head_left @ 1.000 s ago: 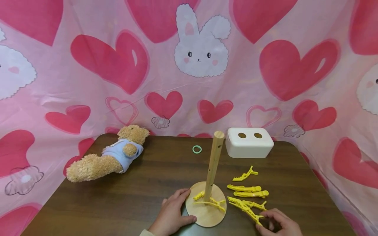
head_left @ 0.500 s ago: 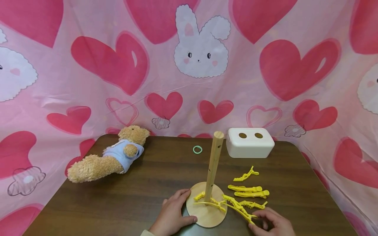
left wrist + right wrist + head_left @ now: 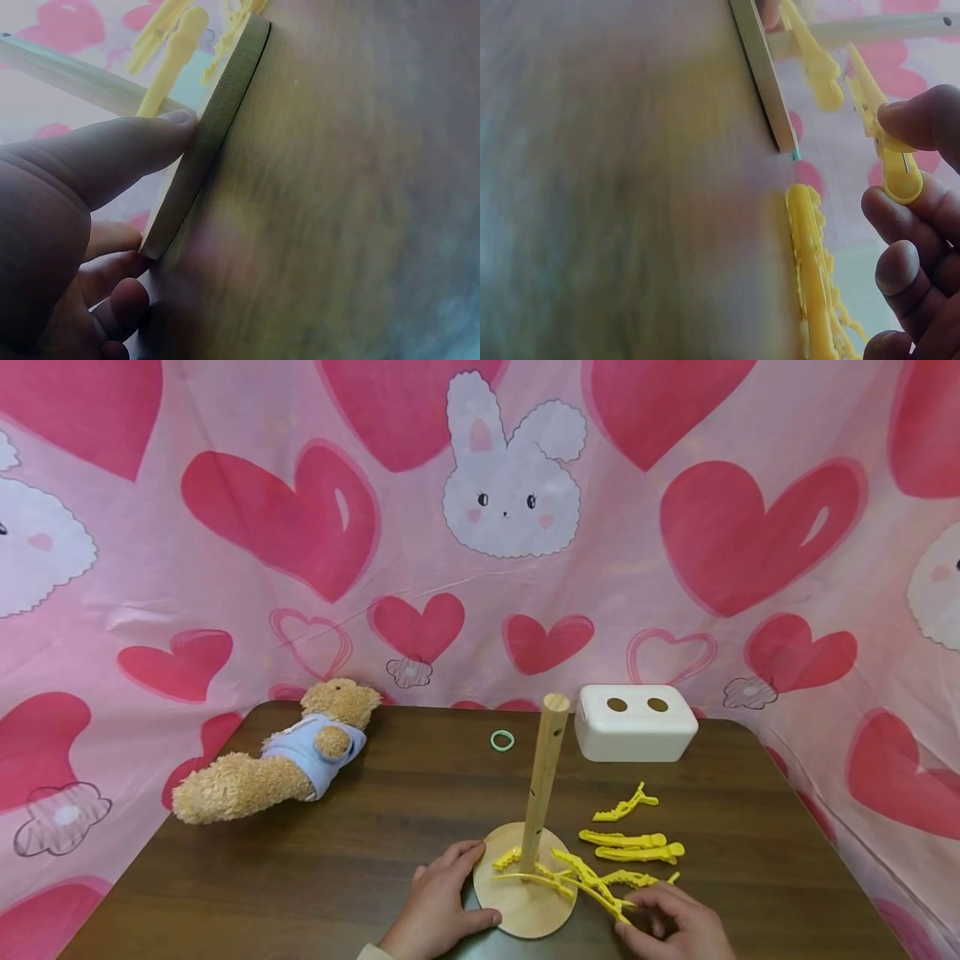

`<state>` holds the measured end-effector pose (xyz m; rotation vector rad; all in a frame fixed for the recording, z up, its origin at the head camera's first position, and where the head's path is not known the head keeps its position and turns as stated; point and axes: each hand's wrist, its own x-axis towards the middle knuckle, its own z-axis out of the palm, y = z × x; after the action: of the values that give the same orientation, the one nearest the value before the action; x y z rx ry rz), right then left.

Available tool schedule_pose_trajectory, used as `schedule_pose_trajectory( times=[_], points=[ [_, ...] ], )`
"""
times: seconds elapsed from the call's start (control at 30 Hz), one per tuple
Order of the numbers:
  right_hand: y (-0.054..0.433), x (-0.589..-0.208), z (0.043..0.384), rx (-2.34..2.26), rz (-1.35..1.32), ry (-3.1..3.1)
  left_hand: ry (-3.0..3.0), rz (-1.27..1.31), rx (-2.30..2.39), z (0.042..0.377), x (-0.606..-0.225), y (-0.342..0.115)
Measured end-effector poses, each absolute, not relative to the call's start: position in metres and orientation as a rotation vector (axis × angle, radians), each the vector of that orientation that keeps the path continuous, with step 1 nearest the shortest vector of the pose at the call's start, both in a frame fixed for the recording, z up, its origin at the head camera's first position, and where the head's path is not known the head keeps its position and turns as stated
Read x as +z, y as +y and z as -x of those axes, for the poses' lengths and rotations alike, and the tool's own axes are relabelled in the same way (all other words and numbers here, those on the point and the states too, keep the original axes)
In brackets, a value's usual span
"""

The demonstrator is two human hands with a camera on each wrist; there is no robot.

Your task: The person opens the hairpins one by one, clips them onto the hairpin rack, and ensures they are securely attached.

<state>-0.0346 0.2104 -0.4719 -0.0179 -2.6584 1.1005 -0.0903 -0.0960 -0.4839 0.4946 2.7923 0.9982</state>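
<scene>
A wooden stand has an upright post on a round base. My left hand holds the base at its left rim, the thumb against the near edge. Yellow hair clips lie on the base around the foot of the post. Between thumb and fingers, my right hand pinches another yellow hair clip by its tail end. Its jaws are spread and reach over the base's right side, close to the clips there; whether they touch is unclear.
Several more yellow hair clips lie on the table right of the stand. Behind are a white box with two round holes and a green ring. A teddy bear in blue lies at the left. A pink curtain hangs behind.
My right hand has moved left with the hair clip, bringing its spread jaws from beside the base to over it. My left hand stays at the base.
</scene>
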Motion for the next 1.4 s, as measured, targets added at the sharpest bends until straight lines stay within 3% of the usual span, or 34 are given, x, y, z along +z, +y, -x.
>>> schedule_pose_trajectory(
  times=[0.9,1.4],
  points=[
    [0.196,-0.481,0.049,1.073,-0.347,-2.447,2.789,-0.485,0.974,0.091,-0.484,-0.096],
    [0.186,-0.474,0.054,1.162,-0.303,-2.510,2.764,-0.482,0.949,0.093,-0.481,-0.096]
  ],
)
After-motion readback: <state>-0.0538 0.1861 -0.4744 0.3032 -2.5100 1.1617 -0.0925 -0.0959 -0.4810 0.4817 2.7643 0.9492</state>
